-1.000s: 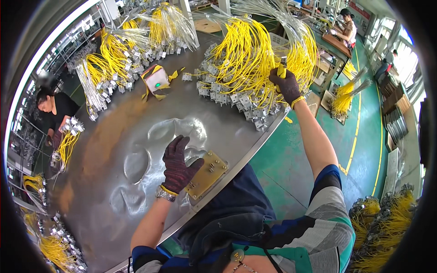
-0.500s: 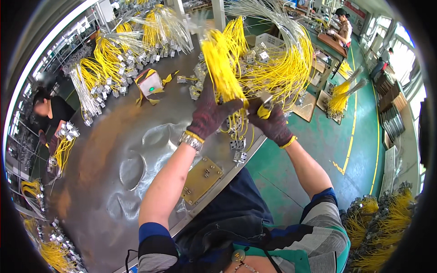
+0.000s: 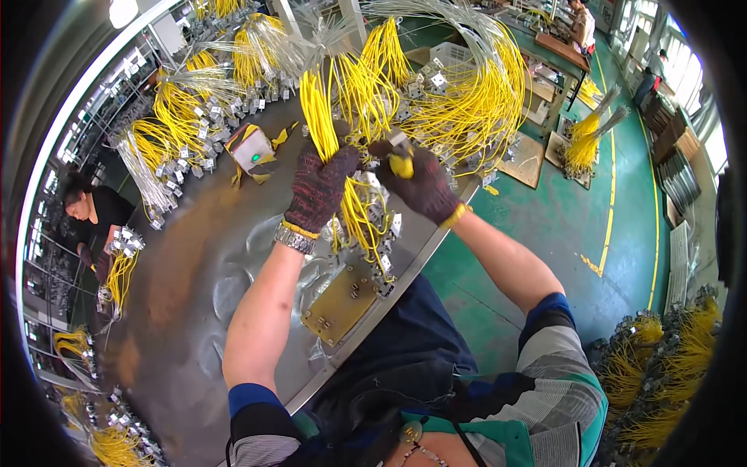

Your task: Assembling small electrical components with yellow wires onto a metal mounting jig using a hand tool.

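Observation:
My left hand [image 3: 320, 187], in a dark knitted glove, is closed round a bundle of yellow wires [image 3: 317, 109]. The wires stand up above the fist, and below it their lower ends hang with small metal connectors [image 3: 385, 265]. Just to the right, my right hand [image 3: 420, 187], gloved too, is closed on a small yellow and silver object [image 3: 401, 163] whose kind I cannot make out. Behind both hands lie more wire bundles [image 3: 362, 101]. A flat brass-coloured plate [image 3: 339, 305] with small studs rests on the metal table [image 3: 187, 272] near its edge.
A block wrapped in tape [image 3: 250, 148] lies left of my hands. Wire bundles [image 3: 175, 105] line the table's far side, and a large heap [image 3: 475, 109] is at the back right. A co-worker [image 3: 97, 218] handles wires at the left. More bundles [image 3: 654, 381] are piled at the lower right.
Both hands have moved left and slightly nearer each other, carrying the wire bundle along. The connector ends hang further left, closer to the brass-coloured plate.

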Demonstrator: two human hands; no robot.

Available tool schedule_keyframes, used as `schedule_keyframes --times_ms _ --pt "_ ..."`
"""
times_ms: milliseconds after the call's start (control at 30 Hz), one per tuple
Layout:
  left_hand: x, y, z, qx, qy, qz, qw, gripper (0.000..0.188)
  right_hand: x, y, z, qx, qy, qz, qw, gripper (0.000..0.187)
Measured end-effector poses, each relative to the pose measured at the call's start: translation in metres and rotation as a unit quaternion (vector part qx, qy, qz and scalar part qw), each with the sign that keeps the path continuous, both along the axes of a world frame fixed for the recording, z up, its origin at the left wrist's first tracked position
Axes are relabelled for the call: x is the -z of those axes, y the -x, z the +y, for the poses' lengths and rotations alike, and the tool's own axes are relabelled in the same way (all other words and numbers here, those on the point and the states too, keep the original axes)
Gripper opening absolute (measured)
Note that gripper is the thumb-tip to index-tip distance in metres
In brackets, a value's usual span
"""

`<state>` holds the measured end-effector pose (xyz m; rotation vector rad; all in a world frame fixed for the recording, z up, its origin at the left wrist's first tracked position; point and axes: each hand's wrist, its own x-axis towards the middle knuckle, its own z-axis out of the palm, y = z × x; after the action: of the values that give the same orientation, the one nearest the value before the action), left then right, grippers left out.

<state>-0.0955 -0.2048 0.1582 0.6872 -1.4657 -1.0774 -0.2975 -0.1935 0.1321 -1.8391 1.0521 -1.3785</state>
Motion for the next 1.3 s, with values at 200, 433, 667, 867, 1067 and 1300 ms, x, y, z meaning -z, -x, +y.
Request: schedule_keyframes --times_ms 200,433,667,867,1067,1300 --pt "-0.037 0.002 0.039 -0.064 0.011 -0.084 0.994 0.028 -0.018 -0.016 -0.054 -0.029 0.008 0.265 0.964 0.072" --pt "-0.038 -0.107 0.128 -0.085 -0.092 0.100 0.987 0.043 -0.008 0.046 -0.129 0.156 0.050 0.338 0.927 0.053" --pt "-0.029 -0.145 0.152 -0.205 -0.080 -0.072 0.973 0.033 -0.015 0.016 -0.131 0.159 -0.013 0.382 0.910 0.056" --pt "-0.031 -0.151 0.149 -0.231 -0.091 -0.068 0.966 0.031 -0.017 -0.011 -0.096 0.150 0.104 0.278 0.943 0.044" --pt "-0.021 -0.145 0.142 -0.169 -0.056 -0.029 0.984 0.031 -0.014 -0.030 -0.080 0.123 0.214 0.189 0.950 0.043" --pt "-0.032 -0.140 0.148 -0.246 0.007 -0.181 0.952 0.036 -0.030 -0.094 -0.023 -0.061 0.105 0.046 0.992 0.046"
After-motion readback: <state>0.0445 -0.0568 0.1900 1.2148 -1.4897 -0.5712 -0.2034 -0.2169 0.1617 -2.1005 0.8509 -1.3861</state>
